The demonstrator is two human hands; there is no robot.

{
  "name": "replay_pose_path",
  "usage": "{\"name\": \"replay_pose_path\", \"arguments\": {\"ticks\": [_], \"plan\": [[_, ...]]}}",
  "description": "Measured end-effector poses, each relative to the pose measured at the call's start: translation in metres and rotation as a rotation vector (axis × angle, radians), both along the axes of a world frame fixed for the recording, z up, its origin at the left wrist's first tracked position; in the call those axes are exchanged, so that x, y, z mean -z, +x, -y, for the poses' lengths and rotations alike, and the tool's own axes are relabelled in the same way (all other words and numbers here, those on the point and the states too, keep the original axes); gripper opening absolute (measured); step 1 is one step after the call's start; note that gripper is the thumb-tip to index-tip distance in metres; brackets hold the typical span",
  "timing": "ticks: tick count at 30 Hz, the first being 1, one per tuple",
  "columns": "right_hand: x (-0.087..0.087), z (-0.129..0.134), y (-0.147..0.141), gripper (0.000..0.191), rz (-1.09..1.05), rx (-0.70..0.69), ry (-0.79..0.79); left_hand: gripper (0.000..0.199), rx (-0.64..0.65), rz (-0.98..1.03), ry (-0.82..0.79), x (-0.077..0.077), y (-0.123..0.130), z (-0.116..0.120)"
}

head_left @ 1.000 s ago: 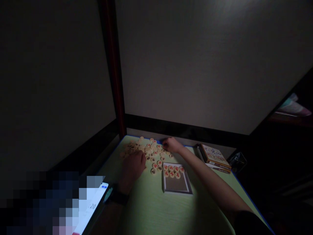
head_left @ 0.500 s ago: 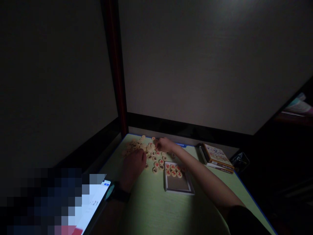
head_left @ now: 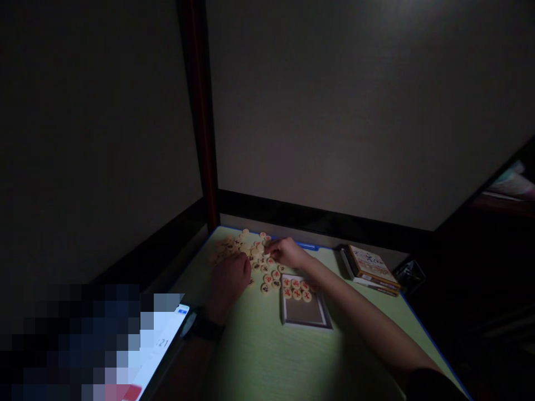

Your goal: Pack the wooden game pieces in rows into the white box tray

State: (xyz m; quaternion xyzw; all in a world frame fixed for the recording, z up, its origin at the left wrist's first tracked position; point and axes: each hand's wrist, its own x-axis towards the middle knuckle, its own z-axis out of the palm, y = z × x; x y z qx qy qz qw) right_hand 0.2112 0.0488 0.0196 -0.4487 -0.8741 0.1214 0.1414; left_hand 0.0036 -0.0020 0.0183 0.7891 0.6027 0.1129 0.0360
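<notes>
Round wooden xiangqi pieces (head_left: 264, 268) with red or black characters lie scattered and heaped at the far left of the green table (head_left: 267, 356). My left hand (head_left: 231, 275), a dark band at its wrist, rests curled at the near side of the heap. Its fingertips are hidden, and what they hold, if anything, does not show. Over the right side of the heap, my right hand (head_left: 288, 252) has its fingers pinched together at a pale xiangqi piece. A shallow box (head_left: 307, 317) in front of it holds several red-character pieces in rows at its far end.
A stack of boxes or books (head_left: 371, 270) stands at the table's right edge, with a dark object (head_left: 409, 277) beside it. A lit phone (head_left: 163, 340) is at lower left. Walls rise behind and left. A blue strip (head_left: 307, 245) lies along the back edge.
My right hand has drawn slightly back and to the right, uncovering pieces behind it. My left hand has hardly moved. The pieces in the box look the same.
</notes>
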Motion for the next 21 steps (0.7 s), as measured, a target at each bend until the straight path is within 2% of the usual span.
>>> {"name": "replay_pose_path", "arguments": {"ticks": [3, 10, 12, 16, 21], "plan": [[-0.001, 0.004, 0.004, 0.030, -0.002, 0.003, 0.012, 0.034, -0.002, -0.007, -0.002, 0.000, 0.000, 0.001], [-0.012, 0.001, 0.017, 0.035, -0.030, 0.169, 0.007, 0.031, 0.016, -0.003, -0.011, -0.004, 0.000, 0.002], [-0.012, 0.002, 0.018, 0.035, -0.031, 0.149, -0.040, 0.031, 0.030, 0.008, -0.019, -0.003, 0.000, 0.002], [-0.001, 0.007, 0.013, 0.035, -0.024, 0.019, -0.118, 0.027, 0.064, 0.051, -0.046, 0.002, 0.001, 0.001], [0.004, 0.009, 0.007, 0.042, -0.029, 0.040, -0.148, 0.022, 0.100, 0.070, -0.038, 0.005, 0.000, 0.000]]}}
